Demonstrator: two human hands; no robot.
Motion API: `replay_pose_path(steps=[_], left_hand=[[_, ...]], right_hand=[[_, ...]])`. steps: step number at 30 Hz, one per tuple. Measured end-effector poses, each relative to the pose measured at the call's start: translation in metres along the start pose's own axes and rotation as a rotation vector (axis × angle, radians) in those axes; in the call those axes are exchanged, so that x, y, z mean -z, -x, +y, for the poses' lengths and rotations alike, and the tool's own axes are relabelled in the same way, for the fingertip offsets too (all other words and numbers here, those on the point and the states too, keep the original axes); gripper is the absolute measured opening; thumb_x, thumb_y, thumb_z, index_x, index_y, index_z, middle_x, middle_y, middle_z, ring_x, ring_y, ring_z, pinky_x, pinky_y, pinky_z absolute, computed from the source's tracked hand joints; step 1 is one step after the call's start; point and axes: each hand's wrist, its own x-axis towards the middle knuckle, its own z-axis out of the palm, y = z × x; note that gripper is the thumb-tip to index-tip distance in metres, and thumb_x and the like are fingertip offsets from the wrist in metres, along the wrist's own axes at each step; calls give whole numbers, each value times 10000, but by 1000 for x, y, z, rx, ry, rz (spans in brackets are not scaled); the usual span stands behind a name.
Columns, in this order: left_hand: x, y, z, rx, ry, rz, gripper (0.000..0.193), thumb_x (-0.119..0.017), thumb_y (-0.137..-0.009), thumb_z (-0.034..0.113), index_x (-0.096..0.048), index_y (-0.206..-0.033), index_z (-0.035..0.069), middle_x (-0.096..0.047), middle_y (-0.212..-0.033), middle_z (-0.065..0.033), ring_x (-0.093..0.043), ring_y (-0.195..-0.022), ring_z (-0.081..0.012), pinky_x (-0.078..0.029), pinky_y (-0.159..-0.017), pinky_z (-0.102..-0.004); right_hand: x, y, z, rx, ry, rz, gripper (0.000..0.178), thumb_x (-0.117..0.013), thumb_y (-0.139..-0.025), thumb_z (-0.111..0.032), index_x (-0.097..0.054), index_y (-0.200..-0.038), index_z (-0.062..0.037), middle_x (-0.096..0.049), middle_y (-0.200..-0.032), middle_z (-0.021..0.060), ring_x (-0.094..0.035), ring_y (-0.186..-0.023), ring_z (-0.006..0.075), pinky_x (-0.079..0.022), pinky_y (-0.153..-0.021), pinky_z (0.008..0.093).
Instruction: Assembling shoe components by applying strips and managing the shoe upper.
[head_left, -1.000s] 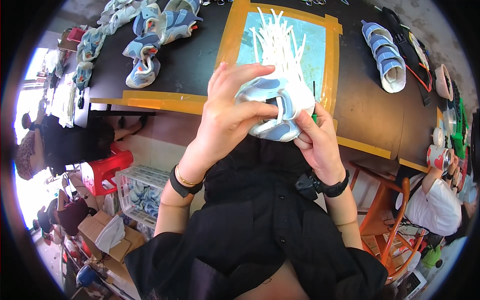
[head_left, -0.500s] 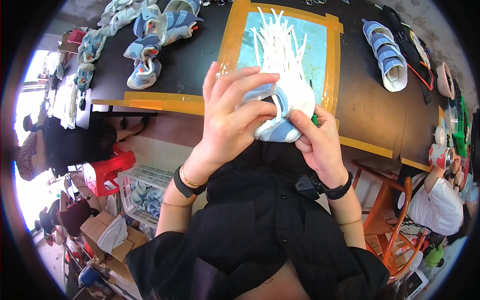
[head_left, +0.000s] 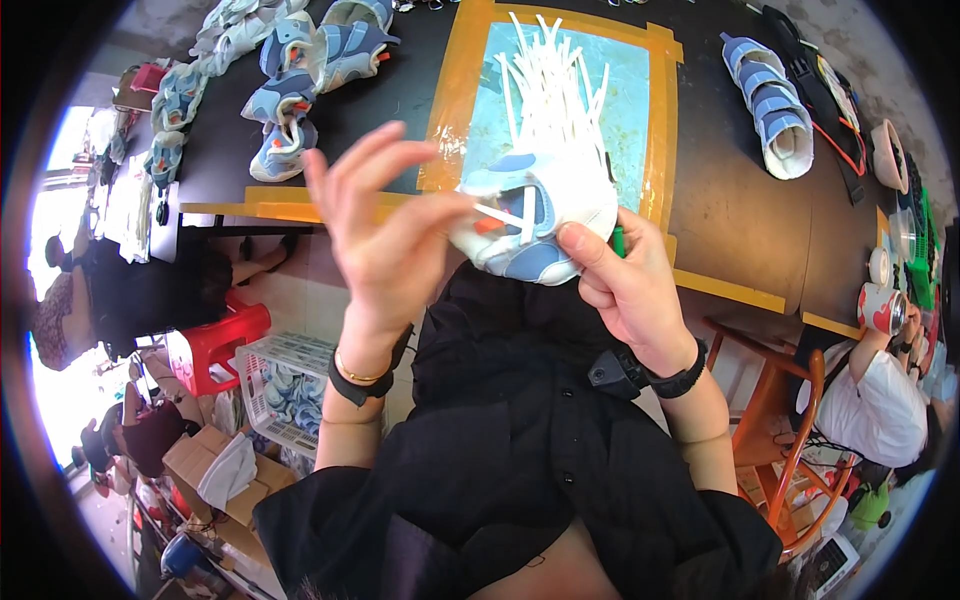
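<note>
Over the table's near edge is a small blue-and-white shoe upper [head_left: 540, 262], tilted with its opening toward my left. My right hand [head_left: 635, 280] is closed on it, thumb on top and fingers beneath. A green handle [head_left: 618, 240] shows by those fingers; the rest of that tool is mostly hidden. Thumb and index finger of my left hand [head_left: 385, 230] pinch the end of a white lace [head_left: 497, 214] that runs out of the shoe's opening; its other fingers are raised and spread. Just behind the shoe lies a bundle of white laces [head_left: 555, 100].
The laces lie on a pale blue mat [head_left: 628, 120] edged with orange tape. Several shoe uppers [head_left: 285, 105] stand at the left, and a nested row of them [head_left: 775, 110] at the right. A white crate [head_left: 270, 400] and red stool [head_left: 215, 345] are at lower left; a wooden chair [head_left: 775, 450] is at right.
My left hand has moved left, away from the shoe, drawing the lace end out with it. The shoe has shifted slightly left in my right hand, and its opening now shows.
</note>
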Motion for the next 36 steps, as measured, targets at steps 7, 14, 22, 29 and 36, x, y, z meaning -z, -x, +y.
replay_pose_path(steps=[7, 14, 22, 29, 36], left_hand=[[8, -7, -5, 27, 121, -20, 201, -764, -654, 28, -698, -806, 141, -632, -1049, -29, -585, -1066, -247, -232, -1084, -497], [10, -5, 19, 111, 399, -12, 324, -835, -660, 164, -667, -919, 64, -632, -1000, -77, -605, -846, -196, -506, -740, -316], [-44, 13, 32, 260, 491, -449, 192, -721, -765, 61, -615, -924, 39, -626, -898, -89, -628, -691, -237, -484, -575, -313], [-80, 11, 58, 124, 361, -594, 171, -674, -811, 104, -617, -966, 59, -605, -940, -85, -644, -758, -267, -497, -608, -349], [-89, -4, 71, 421, 1138, -642, 154, -593, -915, 130, -633, -932, -17, -603, -1006, -106, -582, -961, -163, -470, -786, -293]], right_hand=[[-14, 2, -7, 78, 92, 32, 253, -699, -855, -124, -607, -1047, 13, -597, -773, -16, -342, -494, -27, -191, -408, 178], [-11, 12, -11, 192, 84, 74, 249, -697, -851, -111, -604, -1044, 16, -592, -775, -16, -356, -494, -23, -204, -408, 177], [38, -2, 15, 463, 130, 497, 202, -534, -963, -231, -535, -1071, -61, -487, -734, -43, -295, -458, -8, -196, -402, 175], [61, 15, 18, 507, 103, 433, 269, -395, -1011, -287, -493, -898, -63, -437, -734, -12, -285, -463, 27, -220, -416, 172], [57, 25, 32, 342, 155, 181, 376, -419, -1014, -297, -537, -780, -28, -386, -584, -56, -303, -501, 10, -216, -432, 189]])
